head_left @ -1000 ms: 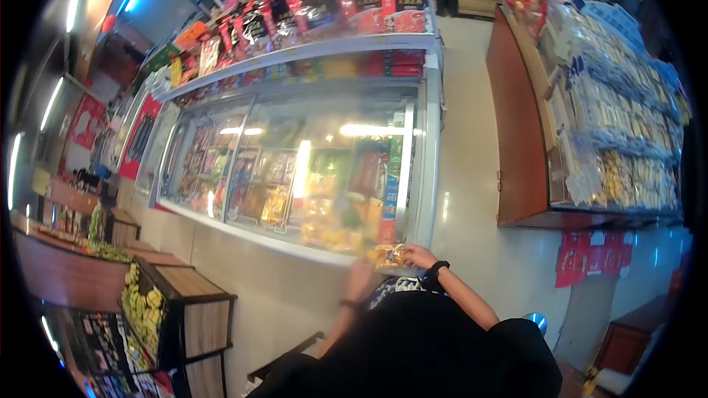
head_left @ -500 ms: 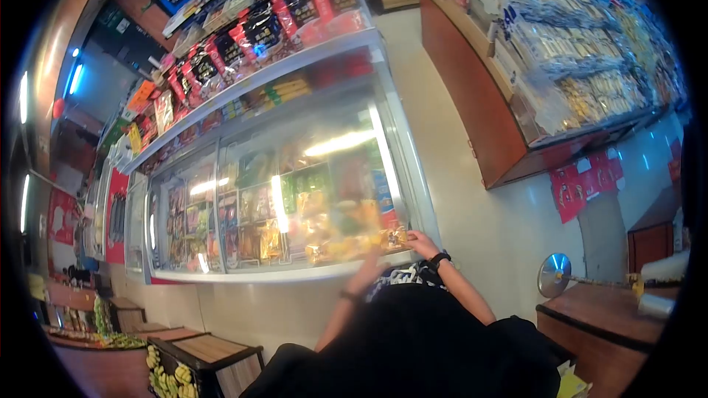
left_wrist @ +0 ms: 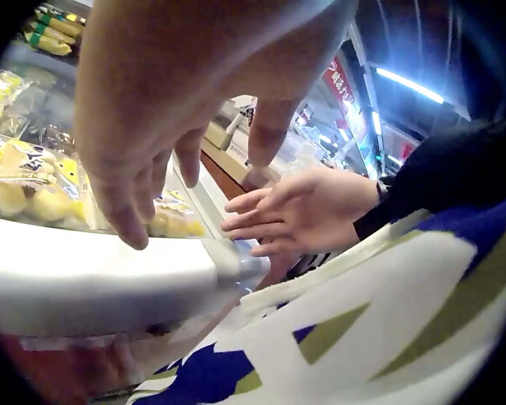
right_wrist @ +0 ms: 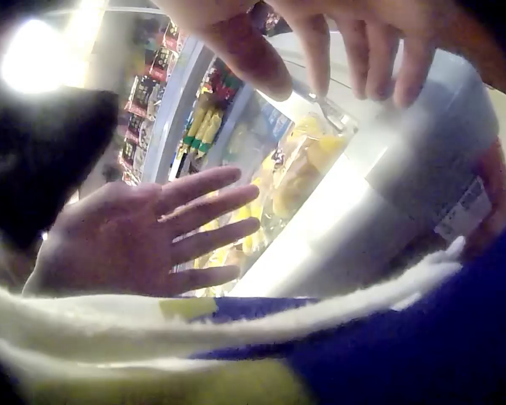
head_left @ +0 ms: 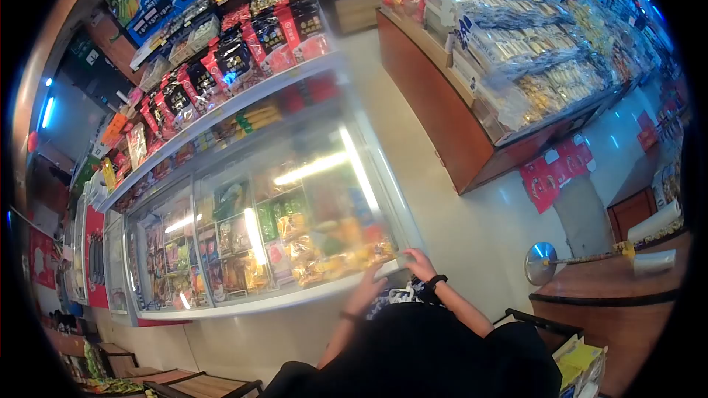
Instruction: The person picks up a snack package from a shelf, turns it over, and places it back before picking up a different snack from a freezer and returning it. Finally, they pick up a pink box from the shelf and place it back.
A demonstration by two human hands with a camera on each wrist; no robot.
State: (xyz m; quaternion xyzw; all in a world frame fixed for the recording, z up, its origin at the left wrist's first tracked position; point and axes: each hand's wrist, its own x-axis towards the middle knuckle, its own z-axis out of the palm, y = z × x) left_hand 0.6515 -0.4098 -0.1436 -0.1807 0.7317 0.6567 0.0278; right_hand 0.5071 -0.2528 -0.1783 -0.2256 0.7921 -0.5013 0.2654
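My left hand (head_left: 365,291) is at the near rim of a white chest freezer (head_left: 295,298), fingers spread and holding nothing. In the right wrist view the palm of the left hand (right_wrist: 126,240) shows, with its fingers straight. My right hand (head_left: 420,264) is by the freezer's near right corner, fingers loosely bent and nothing between them; the left wrist view shows the right hand (left_wrist: 308,211) beside that corner. Just inside the rim lie clear packets of yellow buns (left_wrist: 34,194), also visible as yellow packets (head_left: 376,250) from above.
Sliding glass (head_left: 221,228) covers the freezer's left part. A shelf (head_left: 221,114) above it carries red and black bags. To the right, across an aisle, stands a wooden display (head_left: 435,110) piled with packaged goods. A wooden counter (head_left: 582,324) with a round metal disc (head_left: 540,262) is nearer.
My right hand had a small yellow packet at the freezer's near edge; it has let go and now holds nothing. The head view has turned right, so the freezer appears further left.
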